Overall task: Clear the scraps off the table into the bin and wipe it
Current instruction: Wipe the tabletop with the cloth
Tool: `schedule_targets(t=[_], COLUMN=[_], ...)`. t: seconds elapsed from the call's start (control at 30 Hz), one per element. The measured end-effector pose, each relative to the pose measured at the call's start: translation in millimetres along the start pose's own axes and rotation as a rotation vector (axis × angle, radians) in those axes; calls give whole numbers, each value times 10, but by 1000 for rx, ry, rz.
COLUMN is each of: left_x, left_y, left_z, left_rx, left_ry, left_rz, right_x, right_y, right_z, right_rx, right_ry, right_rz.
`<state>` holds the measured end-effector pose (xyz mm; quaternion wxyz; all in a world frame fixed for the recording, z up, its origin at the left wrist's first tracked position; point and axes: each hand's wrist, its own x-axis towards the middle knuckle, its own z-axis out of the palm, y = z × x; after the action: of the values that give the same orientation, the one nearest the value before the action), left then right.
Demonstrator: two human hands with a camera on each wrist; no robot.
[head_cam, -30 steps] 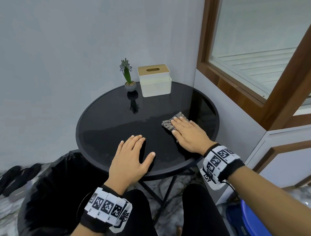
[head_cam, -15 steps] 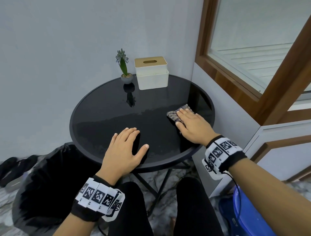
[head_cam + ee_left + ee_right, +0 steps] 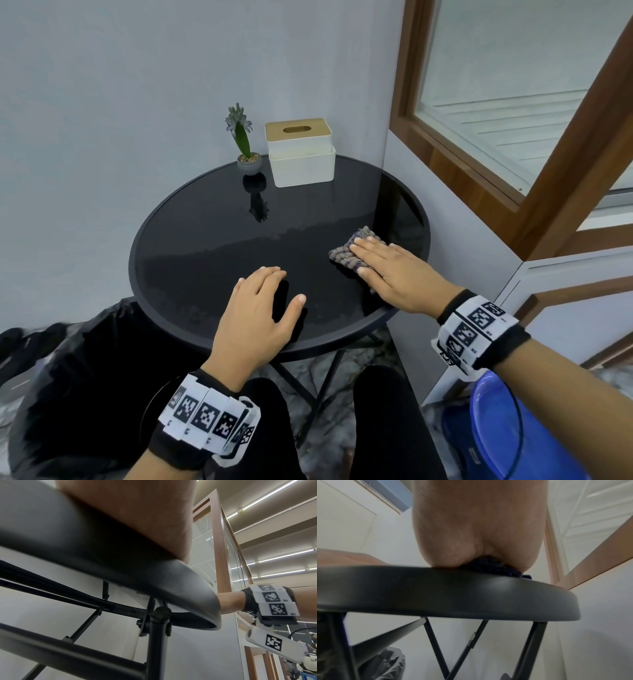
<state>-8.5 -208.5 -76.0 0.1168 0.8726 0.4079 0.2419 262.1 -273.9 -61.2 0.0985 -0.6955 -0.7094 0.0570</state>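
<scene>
A round black glass table [image 3: 205, 246] stands against the wall. My right hand [image 3: 387, 267] lies flat with straight fingers on a grey knitted cloth [image 3: 346, 251] at the table's right side, pressing it onto the glass. In the right wrist view the cloth [image 3: 489, 566] shows dark under my palm above the table rim [image 3: 453, 595]. My left hand [image 3: 260, 308] rests flat near the front edge, fingers straight, holding nothing. A bin lined with a black bag [image 3: 78, 370] stands on the floor at the front left. I see no scraps on the glass.
A small potted plant [image 3: 247, 150] and a white tissue box with a wooden lid [image 3: 300, 154] stand at the table's back. A wall corner with a wood-framed window [image 3: 479, 144] is close on the right. A blue bucket [image 3: 507, 431] sits by my right knee.
My right hand has slid the cloth to the right across the glass. The left hand has stayed flat near the front edge. The head view has shifted a little.
</scene>
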Motion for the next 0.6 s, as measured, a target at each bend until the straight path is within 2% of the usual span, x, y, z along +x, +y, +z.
schedule_targets(t=[0.27, 0.6], left_x=[-22, -22], left_y=[-22, -29], left_z=[24, 12], left_rx=[9, 2], left_ry=[13, -3], left_rz=[5, -7], right_x=[357, 555], right_y=[371, 469], right_z=[-32, -35], right_rx=[-49, -44], right_ry=[-4, 11], right_rz=[205, 355])
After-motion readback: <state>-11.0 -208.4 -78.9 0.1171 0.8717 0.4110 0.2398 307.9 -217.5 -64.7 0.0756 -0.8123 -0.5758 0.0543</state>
